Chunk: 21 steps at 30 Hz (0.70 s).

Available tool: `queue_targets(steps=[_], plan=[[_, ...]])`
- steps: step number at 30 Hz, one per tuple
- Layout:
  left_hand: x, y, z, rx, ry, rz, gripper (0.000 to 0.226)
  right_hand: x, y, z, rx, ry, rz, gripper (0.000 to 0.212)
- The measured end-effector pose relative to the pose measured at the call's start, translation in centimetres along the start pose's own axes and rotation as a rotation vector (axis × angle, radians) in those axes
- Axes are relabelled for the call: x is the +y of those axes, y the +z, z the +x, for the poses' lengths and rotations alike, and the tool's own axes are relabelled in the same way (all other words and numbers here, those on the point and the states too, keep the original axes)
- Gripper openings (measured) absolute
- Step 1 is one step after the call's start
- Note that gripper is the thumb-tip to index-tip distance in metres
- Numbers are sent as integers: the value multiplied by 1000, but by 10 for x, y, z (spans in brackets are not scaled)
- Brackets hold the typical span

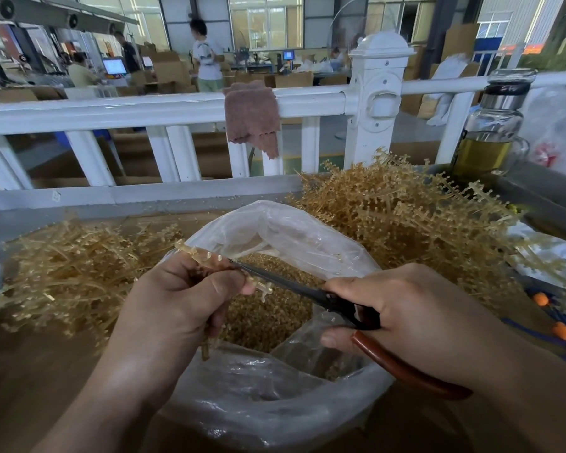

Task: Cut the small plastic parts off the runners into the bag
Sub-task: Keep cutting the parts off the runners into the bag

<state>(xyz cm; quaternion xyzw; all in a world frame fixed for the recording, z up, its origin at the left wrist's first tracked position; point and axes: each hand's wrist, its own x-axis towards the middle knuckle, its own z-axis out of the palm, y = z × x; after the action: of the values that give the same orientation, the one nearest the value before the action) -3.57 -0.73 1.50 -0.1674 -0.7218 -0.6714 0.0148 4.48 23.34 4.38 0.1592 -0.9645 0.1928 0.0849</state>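
Just above the open mouth of the bag [275,403], the runner [203,258] sits pinched in the left hand [183,299], whose thumb and curled fingers clamp its stem. It juts up and to the left past the knuckles. The right hand [406,308] is wrapped around the red-brown handles of the snips [291,284], and the dark blades reach leftward to meet the runner beside the left thumb. The runner is a pale amber, translucent strip with short stubs along it.

Below both hands, the clear plastic bag holds a heap of small amber cut parts [262,315]. It stands on the brown bench [30,371] between two tangles of the same amber runners. One is a high pile [406,217] at the right rear and the other a flatter pile [79,266] at the left.

A grey raised lip closes the bench's far edge, with a white railing [144,109] behind it. A brown cloth [252,116] hangs over the railing. A glass bottle [494,125] stands at the far right.
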Motion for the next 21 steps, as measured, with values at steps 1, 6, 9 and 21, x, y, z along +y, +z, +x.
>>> queue_targets(steps=[1, 6, 9, 21], plan=[[0, 0, 0, -1, 1, -5, 40, 0, 0, 0, 0, -2, -3, 63], [1, 2, 0, 0, 3, -19, 42, 0, -1, -1, 3, 7, -1, 67], [1, 2, 0, 2, -2, -14, 40, 0, -1, 0, -4, 11, -2, 69], [-3, 0, 1, -25, -25, -14, 31, 2, 3, 0, -26, 66, 18, 58]])
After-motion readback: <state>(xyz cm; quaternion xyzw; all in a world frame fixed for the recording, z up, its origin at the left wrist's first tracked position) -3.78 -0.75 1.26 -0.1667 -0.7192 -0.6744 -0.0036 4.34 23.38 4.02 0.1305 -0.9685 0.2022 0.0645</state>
